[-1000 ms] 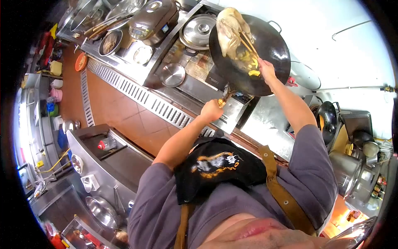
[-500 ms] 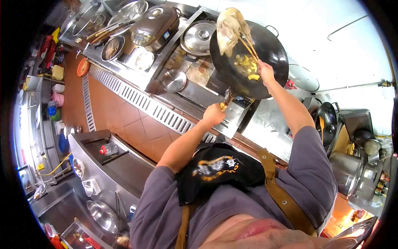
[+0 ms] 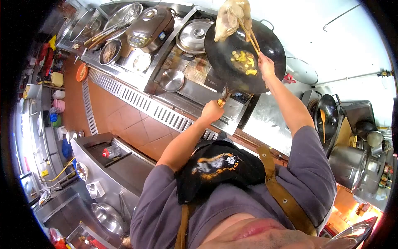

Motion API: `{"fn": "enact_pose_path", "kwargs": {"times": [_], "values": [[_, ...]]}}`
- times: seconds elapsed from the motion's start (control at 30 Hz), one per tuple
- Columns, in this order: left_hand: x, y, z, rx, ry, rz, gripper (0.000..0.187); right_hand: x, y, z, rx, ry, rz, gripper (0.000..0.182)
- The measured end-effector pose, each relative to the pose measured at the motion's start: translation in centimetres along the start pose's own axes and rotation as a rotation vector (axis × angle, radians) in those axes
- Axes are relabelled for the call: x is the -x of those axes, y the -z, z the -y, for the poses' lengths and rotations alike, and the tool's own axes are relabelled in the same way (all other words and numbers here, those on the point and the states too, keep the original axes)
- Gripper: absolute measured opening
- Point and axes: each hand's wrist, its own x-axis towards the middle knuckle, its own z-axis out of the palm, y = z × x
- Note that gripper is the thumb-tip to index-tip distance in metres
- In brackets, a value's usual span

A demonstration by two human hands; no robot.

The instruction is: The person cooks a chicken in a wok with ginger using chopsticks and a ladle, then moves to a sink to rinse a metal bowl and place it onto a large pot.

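My left hand (image 3: 213, 111) is wrapped round the handle (image 3: 225, 96) of a large black wok (image 3: 268, 39). In my right hand (image 3: 266, 65) is a pair of long wooden chopsticks (image 3: 251, 37), reaching over the wok. A pale whole chicken (image 3: 233, 18) hangs from their far end, above the wok's far left rim. How the tips hold it is partly hidden. Down in the wok, yellow and pale pieces, perhaps ginger and garlic (image 3: 244, 60), lie in a little shiny liquid.
Left of the wok are a lidded steel pot (image 3: 192, 36), a small steel bowl (image 3: 172, 80) and a rice cooker (image 3: 151, 27). A steel counter (image 3: 269, 120) is at the right, with a second wok (image 3: 327, 120) beyond. A floor drain grate (image 3: 141, 103) runs behind the stove's front edge.
The chicken has risen clear of the wok's inside, towards the far rim. The wok has shifted slightly left in view. Both hands keep their grips.
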Motion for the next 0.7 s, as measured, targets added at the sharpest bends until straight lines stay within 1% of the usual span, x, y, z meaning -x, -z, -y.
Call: {"fn": "enact_pose_path", "kwargs": {"times": [0.1,0.17,0.23,0.27,0.33,0.4,0.43,0.47,0.5,0.57,0.6,0.7], "values": [[0.0,-0.1,-0.3,0.023,0.028,0.029,0.032,0.3,0.7,1.0,0.009,0.01,-0.003,0.035],[-0.7,-1.1,0.7,0.037,0.014,0.031,0.029,0.8,1.5,2.1,0.029,0.062,-0.013,0.035],[-0.4,-1.3,0.1,0.398,0.04,0.229,0.026,1.5,2.9,3.5,0.035,0.066,-0.012,0.035],[0.1,-1.5,-0.3,0.486,0.011,0.231,0.024,1.7,3.9,4.4,0.066,0.038,-0.006,0.035],[2.0,-1.8,-1.5,0.502,0.016,0.216,0.023,2.3,5.9,5.9,0.076,-0.002,0.015,0.037],[3.2,-2.6,-2.1,0.519,0.029,0.201,0.021,3.4,7.4,7.0,0.097,0.011,0.003,0.037],[3.5,-3.2,-2.1,0.583,0.019,0.22,0.02,4.1,8.0,7.6,0.113,0.022,-0.01,0.038],[3.6,-3.6,-2.0,0.644,0.007,0.237,0.019,4.7,8.9,8.2,0.171,0.019,0.009,0.038],[2.9,-4.0,-2.1,0.641,0.01,0.236,0.019,5.1,9.7,8.5,0.167,0.016,0.01,0.038],[0.6,-4.6,-2.6,0.767,0.033,0.144,0.017,6.3,11.2,8.8,0.196,0.016,0.012,0.038],[-0.1,-4.3,-2.8,0.834,-0.002,0.184,0.017,6.8,11.9,9.0,0.198,0.0,-0.005,0.037],[1.9,-6.1,-2.9,0.825,0.063,0.167,0.017,8.4,13.9,9.2,0.18,-0.003,0.02,0.037]]}}
